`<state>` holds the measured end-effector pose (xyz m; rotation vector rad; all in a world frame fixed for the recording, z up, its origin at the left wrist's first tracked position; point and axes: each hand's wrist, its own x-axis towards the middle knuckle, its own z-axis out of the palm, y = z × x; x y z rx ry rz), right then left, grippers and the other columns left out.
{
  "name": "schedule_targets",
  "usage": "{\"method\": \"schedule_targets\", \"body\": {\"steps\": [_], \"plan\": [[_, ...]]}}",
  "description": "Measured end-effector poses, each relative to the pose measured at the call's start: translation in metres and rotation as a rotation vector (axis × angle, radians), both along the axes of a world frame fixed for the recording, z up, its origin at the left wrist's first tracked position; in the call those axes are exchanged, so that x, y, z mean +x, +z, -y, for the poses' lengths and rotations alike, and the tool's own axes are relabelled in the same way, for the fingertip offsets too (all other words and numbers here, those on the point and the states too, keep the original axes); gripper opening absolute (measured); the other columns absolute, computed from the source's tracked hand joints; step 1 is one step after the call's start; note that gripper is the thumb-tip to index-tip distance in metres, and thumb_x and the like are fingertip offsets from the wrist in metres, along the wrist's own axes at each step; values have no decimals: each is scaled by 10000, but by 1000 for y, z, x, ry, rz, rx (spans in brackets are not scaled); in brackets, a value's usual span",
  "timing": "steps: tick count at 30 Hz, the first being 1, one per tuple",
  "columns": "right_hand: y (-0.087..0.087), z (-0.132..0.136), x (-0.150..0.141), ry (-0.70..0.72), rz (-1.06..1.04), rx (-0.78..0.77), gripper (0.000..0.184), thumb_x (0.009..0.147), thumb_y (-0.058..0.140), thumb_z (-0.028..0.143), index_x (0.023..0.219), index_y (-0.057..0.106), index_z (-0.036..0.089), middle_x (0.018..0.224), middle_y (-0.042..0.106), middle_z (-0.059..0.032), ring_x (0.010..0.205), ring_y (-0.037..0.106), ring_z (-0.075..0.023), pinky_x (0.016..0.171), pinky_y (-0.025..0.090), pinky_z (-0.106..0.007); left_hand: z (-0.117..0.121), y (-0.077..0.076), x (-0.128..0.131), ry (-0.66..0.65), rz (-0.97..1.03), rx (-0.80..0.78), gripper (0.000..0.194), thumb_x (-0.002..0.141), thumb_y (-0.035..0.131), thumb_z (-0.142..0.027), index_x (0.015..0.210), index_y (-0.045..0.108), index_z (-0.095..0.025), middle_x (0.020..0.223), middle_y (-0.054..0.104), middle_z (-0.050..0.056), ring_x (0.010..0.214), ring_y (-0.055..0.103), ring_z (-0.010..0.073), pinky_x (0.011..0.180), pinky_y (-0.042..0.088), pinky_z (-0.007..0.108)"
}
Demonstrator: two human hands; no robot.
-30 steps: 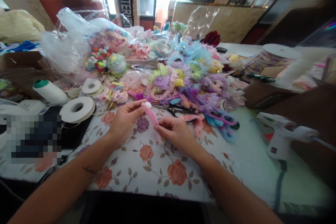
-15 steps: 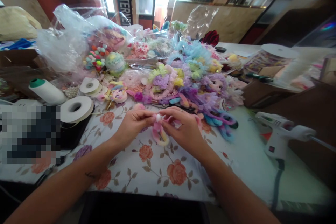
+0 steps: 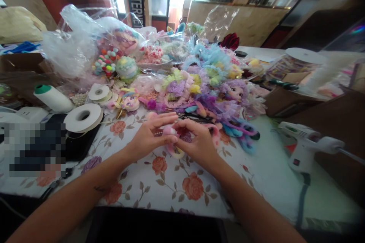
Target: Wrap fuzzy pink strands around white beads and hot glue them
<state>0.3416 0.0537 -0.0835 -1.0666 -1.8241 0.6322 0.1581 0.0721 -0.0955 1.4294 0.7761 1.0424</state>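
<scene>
My left hand [image 3: 149, 134] and my right hand [image 3: 196, 142] meet just above the flowered tablecloth [image 3: 171, 182]. Between their fingertips they pinch a small pink fuzzy strip [image 3: 171, 136] bent into a loop, whose lower curve shows under the fingers. The left index finger points out over it; the right fingers curl round it. Black scissors [image 3: 196, 118] lie just behind the right hand.
A heap of pastel ruffled ornaments and doll heads [image 3: 205, 83] fills the table behind. White tape rolls [image 3: 83, 117] and a thread cone [image 3: 53, 98] lie at the left, a white glue gun [image 3: 306, 148] at the right, plastic bags [image 3: 80, 41] at the back left.
The pink strip was held straight between the hands a second ago. It is now bent into a loop, and both hands have closed in together around it.
</scene>
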Motion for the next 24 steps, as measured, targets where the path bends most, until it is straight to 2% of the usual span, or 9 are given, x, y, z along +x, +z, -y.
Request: {"method": "schedule_targets", "body": {"steps": [4, 7, 12, 18, 20, 21, 24], "plan": [[0, 2, -2, -12, -60, -56, 84, 783, 704, 236, 843, 674, 185, 778, 683, -28, 682, 604, -160, 634, 489, -291, 2, 2, 1, 12, 27, -44, 338, 737, 811, -285, 1072, 775, -252, 1139, 757, 66, 1089, 695, 266, 956, 569, 374], [0, 0, -2, -21, -154, -155, 96, 786, 703, 253, 850, 687, 183, 790, 698, -36, 691, 617, -163, 627, 501, -286, 3, 6, 3, 53, 10, -23, 216, 731, 809, -275, 945, 805, -246, 1121, 763, 67, 1089, 699, 268, 945, 576, 366], [1, -3, 0, -31, -226, -307, 165, 782, 730, 329, 823, 691, 175, 779, 705, -41, 653, 608, -149, 577, 490, -272, 3, 8, 4, 132, -47, 2, 157, 734, 799, -270, 890, 814, -260, 1010, 790, 50, 979, 732, 257, 866, 596, 358], [0, -4, 1, -66, -228, -310, 196, 783, 744, 359, 803, 665, 181, 718, 650, -12, 590, 546, -120, 513, 443, -246, 0, 3, 0, 301, -203, 24, 176, 770, 772, -368, 879, 812, -236, 788, 781, 37, 677, 688, 178, 611, 545, 270], [-1, -4, -1, -86, -202, -269, 179, 787, 741, 342, 809, 664, 182, 723, 650, -12, 597, 543, -120, 536, 449, -251, -2, 3, -1, 353, -197, 29, 236, 816, 727, -391, 967, 796, -223, 843, 779, 48, 742, 698, 183, 654, 551, 269], [-1, -3, -2, -85, -182, -241, 165, 788, 738, 329, 817, 668, 182, 733, 657, -14, 603, 545, -121, 548, 451, -253, -2, 4, -2, 352, -162, 46, 270, 836, 707, -390, 1040, 777, -227, 953, 780, 58, 852, 710, 196, 727, 563, 275], [-2, -1, -5, -31, -133, -177, 131, 790, 729, 298, 831, 682, 183, 751, 671, -18, 608, 547, -123, 568, 458, -259, 0, 7, -1, 197, -30, 139, 362, 836, 718, -341, 1192, 717, -279, 1370, 633, 58, 1266, 578, 246, 994, 517, 319]]}}
